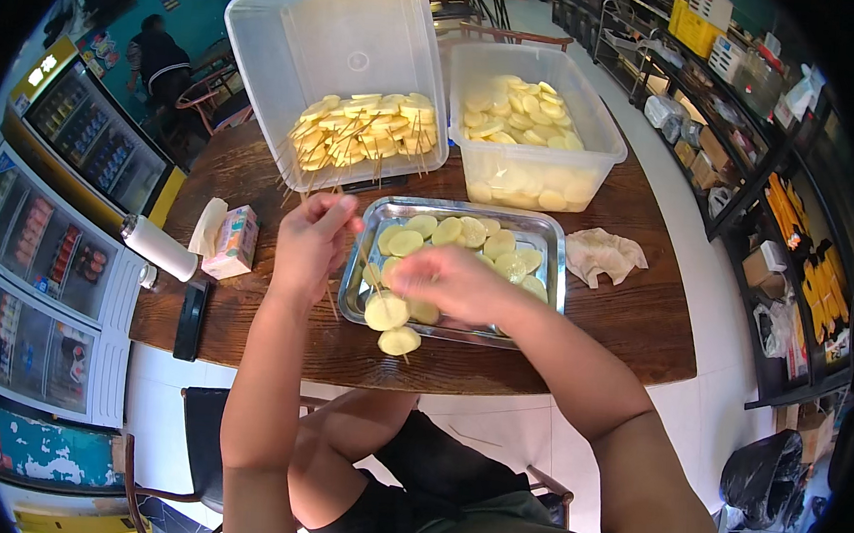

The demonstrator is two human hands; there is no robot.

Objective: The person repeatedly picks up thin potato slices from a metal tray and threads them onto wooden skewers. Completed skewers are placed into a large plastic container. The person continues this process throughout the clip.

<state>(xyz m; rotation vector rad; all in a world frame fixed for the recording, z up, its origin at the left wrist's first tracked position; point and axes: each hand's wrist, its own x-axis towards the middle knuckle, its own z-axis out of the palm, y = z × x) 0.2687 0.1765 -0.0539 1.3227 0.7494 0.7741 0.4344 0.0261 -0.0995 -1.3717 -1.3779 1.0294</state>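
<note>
My left hand [317, 240] holds a thin wooden skewer [366, 251] at its upper end. Two pale potato slices [387, 312] are threaded near its lower end, over the near left rim of a metal tray [556, 275]. My right hand [455, 282] is blurred over the tray beside the skewer; it seems to touch another slice [389, 271], though its grip is unclear. Loose round slices [446, 231] lie in the tray. Behind it, a tilted plastic bin [338, 45] holds a pile of skewered slices [366, 132]. A second plastic bin [535, 155] holds many loose slices [523, 110].
On the wooden table [639, 318] are a crumpled cloth [604, 255], a tissue pack [233, 242], a white bottle [161, 248] and a black phone-like object [191, 320]. Drink fridges [102, 132] stand left, shelves [761, 163] right. A person [161, 58] bends at the back left.
</note>
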